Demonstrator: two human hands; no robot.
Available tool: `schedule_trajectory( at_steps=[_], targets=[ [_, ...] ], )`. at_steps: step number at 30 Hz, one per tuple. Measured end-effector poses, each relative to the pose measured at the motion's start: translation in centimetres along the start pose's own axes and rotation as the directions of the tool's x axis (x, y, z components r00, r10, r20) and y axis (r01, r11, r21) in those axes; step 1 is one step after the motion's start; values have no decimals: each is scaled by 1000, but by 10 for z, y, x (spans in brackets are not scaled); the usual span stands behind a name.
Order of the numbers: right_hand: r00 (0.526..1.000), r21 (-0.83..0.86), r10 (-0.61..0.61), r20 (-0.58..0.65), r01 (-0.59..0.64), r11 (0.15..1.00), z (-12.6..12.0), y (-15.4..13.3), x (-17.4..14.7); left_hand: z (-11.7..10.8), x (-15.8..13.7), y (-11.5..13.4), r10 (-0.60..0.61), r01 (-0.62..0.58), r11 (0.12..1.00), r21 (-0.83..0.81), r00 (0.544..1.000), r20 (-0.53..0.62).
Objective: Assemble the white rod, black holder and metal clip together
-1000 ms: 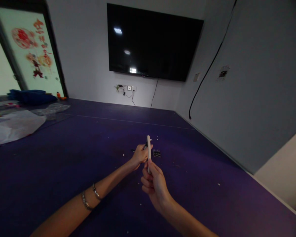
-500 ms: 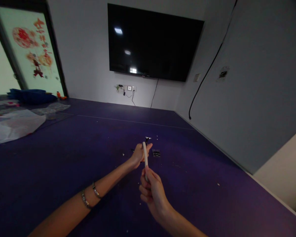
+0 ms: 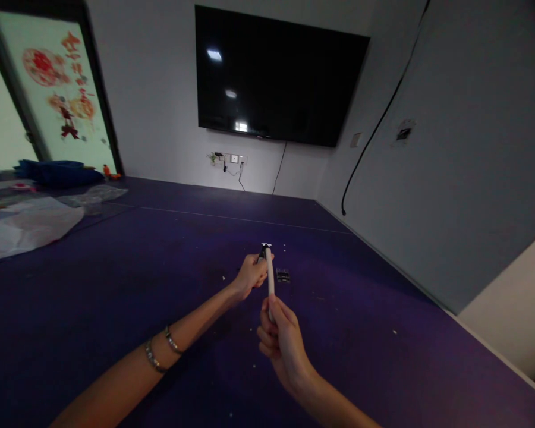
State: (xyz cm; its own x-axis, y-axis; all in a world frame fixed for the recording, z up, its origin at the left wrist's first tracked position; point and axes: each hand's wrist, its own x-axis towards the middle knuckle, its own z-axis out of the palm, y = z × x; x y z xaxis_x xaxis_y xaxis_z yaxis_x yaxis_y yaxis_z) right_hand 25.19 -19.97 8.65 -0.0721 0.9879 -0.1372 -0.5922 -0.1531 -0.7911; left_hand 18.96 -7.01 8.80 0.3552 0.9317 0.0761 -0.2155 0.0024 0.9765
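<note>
My left hand (image 3: 251, 272) is closed around a dark-handled tool (image 3: 261, 255) with a bright, T-shaped metal head facing away from me. Most of its handle is hidden by the fingers. In my right hand (image 3: 285, 339), nearer to me, a slim white stick (image 3: 270, 274) is pinched between thumb and fingers. The stick points up and away, and its far end overlaps the tool just below the head; whether they touch I cannot tell. Just right of the stick, a small clear-and-black piece (image 3: 283, 276) lies on the purple surface (image 3: 160, 261).
Small white bits (image 3: 395, 332) are scattered over the surface. White plastic sheeting (image 3: 35, 226) and a dark blue bundle (image 3: 57, 173) lie at the far left. A television (image 3: 280, 77) hangs on the back wall; a black cable (image 3: 378, 122) dangles on the right.
The white stick and my right hand have shifted slightly right and up. The stick's tip has come across to the right side of the tool's head. My left hand has turned a little.
</note>
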Motion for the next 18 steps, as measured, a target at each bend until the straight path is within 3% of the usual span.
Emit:
schedule_trajectory(
  at_steps=[4, 11, 18],
  targets=[
    [996, 14, -86, 24, 85, 996, 1, -7, 5, 0, 1, -2, 25, -25, 1000, 12, 999, 31],
    [1000, -15, -20, 17, 20, 1000, -2, -1, 5, 1, -1, 0, 2, -2, 1000, -6, 1000, 12],
    [998, 1, -56, 31, 56, 998, -1, -4, 10, 2, -3, 0, 23, -22, 1000, -10, 999, 41]
  ],
)
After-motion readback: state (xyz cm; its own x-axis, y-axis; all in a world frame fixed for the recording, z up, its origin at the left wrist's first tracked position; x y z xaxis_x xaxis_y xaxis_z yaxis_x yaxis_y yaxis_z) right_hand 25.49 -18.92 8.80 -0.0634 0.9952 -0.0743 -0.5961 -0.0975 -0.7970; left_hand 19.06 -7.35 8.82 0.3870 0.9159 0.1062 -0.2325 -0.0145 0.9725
